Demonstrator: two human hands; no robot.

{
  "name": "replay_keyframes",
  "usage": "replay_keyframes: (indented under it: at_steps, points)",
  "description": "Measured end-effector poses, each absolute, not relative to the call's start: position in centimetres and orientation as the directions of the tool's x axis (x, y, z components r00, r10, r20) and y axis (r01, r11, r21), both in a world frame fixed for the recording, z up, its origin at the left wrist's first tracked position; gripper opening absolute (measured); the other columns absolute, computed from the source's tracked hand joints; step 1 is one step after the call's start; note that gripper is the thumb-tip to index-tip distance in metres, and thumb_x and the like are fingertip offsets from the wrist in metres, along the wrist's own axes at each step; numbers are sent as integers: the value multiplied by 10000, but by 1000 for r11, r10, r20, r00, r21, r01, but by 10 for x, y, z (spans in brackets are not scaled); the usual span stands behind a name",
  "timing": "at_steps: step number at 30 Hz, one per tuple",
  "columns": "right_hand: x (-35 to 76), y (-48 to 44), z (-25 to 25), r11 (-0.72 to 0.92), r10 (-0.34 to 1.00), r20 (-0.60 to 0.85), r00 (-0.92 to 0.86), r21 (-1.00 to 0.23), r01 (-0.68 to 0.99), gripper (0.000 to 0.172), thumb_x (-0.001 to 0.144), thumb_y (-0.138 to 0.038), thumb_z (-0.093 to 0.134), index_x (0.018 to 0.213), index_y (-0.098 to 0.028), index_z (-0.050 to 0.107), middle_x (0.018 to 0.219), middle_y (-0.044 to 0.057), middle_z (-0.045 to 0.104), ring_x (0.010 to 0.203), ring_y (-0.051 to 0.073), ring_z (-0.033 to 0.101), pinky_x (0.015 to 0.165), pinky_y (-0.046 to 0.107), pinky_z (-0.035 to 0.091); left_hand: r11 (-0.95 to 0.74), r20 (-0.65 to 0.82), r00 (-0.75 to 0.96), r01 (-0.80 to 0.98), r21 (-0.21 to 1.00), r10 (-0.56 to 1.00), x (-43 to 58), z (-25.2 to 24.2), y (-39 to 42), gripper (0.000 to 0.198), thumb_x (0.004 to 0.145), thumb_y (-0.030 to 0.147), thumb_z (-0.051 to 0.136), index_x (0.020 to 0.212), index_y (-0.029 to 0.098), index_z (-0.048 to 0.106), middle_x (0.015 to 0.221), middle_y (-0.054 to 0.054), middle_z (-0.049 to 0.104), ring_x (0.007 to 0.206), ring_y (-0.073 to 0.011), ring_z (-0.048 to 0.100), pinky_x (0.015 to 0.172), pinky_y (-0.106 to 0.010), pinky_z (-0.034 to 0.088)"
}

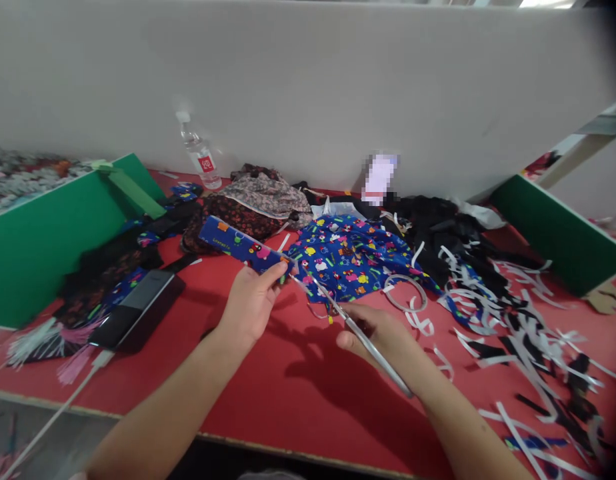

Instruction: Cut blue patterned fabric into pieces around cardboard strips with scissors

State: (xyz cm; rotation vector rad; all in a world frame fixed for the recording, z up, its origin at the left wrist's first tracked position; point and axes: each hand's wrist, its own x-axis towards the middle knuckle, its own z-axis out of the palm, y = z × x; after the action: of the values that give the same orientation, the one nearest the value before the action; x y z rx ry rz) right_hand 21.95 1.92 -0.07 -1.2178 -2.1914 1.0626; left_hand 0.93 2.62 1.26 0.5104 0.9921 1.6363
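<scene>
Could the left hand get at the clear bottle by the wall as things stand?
Probably not directly: the left hand pinches the blue printed strip, and dark floral fabric lies between it and the clear bottle. Freed, it might reach over.

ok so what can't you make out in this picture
All in the head view:
- Screen of the propped phone: covered by pixelation.
- Gripped end of the blue printed strip: partly hidden by the left hand.
- Part of the scissors' handles: hidden by the right hand.
- Far end of the white cable: cut off by the picture's edge.
- Fine print on the bottle: too small.
</scene>
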Motion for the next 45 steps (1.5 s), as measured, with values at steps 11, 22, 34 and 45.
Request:
replay_keyframes:
  at_steps: [11, 22, 34, 45]
  points:
    - [214, 16, 1, 349, 865, -1, -502, -718, 602, 419, 748, -512, 613, 995, -174, 639, 759, 35, 631, 647, 158, 545, 582, 224, 416, 21, -153, -208, -527, 850, 966, 15, 12, 17, 153, 651, 170, 731, 790, 149, 672, 776, -2, 699, 752, -106, 623, 775, -235, 470]
    - [211, 15, 0, 343, 884, 37, -465, -727, 595, 495, 709, -599, 595, 984, -189, 626, 823, 49, 634, 678, 171, 562, 624, 240, 420, 35, -91, -97, -472, 881, 991, 18, 10, 14, 204, 685, 181, 716, 880, 159, 656, 1046, -52, 686, 979, -178, 610, 837, -272, 459]
    - [210, 14, 2, 356, 885, 41, -464, -702, 617, 473, 715, -600, 589, 947, -190, 626, 745, 32, 604, 608, 153, 514, 577, 235, 397, 45, -90, -75, -464, 885, 993, 17, 10, 15, 223, 665, 195, 731, 879, 163, 674, 878, -49, 712, 926, -189, 629, 836, -288, 468]
    - [209, 13, 2, 375, 882, 55, -468, -683, 627, 457, 734, -594, 575, 917, -178, 626, 679, 15, 567, 568, 137, 469, 544, 224, 371, 54, -89, -51, -477, 877, 995, 16, 11, 15, 198, 688, 181, 710, 878, 150, 667, 912, -52, 706, 875, -169, 634, 869, -303, 458]
